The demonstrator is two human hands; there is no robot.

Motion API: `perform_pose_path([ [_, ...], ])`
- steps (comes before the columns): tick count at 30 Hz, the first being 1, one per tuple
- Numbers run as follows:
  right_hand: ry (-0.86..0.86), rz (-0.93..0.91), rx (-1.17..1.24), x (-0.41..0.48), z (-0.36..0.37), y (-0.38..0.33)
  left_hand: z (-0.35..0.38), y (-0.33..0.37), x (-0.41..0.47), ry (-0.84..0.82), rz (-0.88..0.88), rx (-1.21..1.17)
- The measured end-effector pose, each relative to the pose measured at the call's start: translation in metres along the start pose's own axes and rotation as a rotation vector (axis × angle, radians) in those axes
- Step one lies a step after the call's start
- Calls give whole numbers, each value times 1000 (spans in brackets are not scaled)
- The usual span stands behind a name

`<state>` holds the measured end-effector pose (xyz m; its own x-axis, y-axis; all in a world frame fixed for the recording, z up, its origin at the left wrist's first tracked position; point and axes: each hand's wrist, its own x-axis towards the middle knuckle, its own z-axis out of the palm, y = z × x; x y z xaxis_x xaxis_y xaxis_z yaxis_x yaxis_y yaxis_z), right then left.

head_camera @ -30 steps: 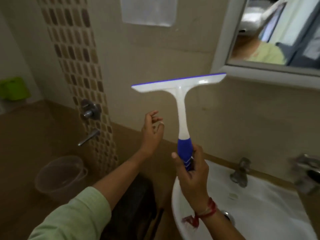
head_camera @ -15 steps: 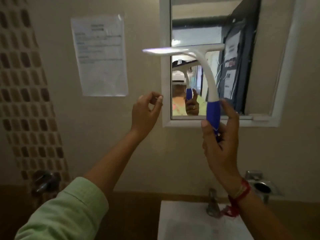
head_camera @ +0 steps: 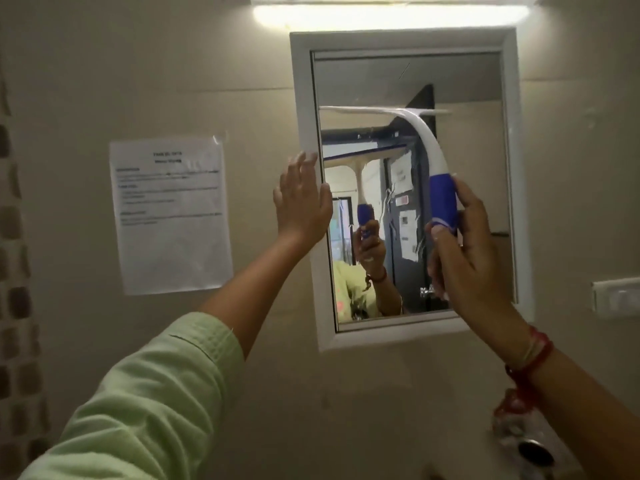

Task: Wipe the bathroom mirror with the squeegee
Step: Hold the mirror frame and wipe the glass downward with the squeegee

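Hanging on a beige wall, a printed notice (head_camera: 169, 216) sits left of the white-framed mirror (head_camera: 478, 188). The left hand (head_camera: 301, 202) lies flat, fingers straight, on the frame's left edge. The white squeegee (head_camera: 427, 143), blue-gripped, has its blade against the upper glass; the right hand (head_camera: 467, 251) grasps its handle.

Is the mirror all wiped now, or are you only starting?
Only starting. Done: the squeegee is lifted up high in front of the mirror. In hand: the right hand grips its blue handle, and the left hand lies open on the mirror's white frame. Left: the blade sits apart from its reflection, so it probably isn't touching yet, and all the glass likely needs wiping.
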<state>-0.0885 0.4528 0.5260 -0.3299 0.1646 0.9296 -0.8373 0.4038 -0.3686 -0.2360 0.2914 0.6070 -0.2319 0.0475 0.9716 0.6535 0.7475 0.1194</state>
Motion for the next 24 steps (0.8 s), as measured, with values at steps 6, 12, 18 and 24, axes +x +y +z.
perform_pose_path([
  [6, -2, -106, -123, 35, 7, -1, 12, -10, 36, 94, -32, 18],
  [12, 91, -195, -217, 90, 13, 12, 28, -5, 33, 180, -137, -178],
  [18, 175, -227, -196, 126, 31, 24, 36, -7, 33, 252, -167, -124],
  [24, 243, -207, -204, 131, 40, 43, 38, -8, 32, 282, -164, -109],
])
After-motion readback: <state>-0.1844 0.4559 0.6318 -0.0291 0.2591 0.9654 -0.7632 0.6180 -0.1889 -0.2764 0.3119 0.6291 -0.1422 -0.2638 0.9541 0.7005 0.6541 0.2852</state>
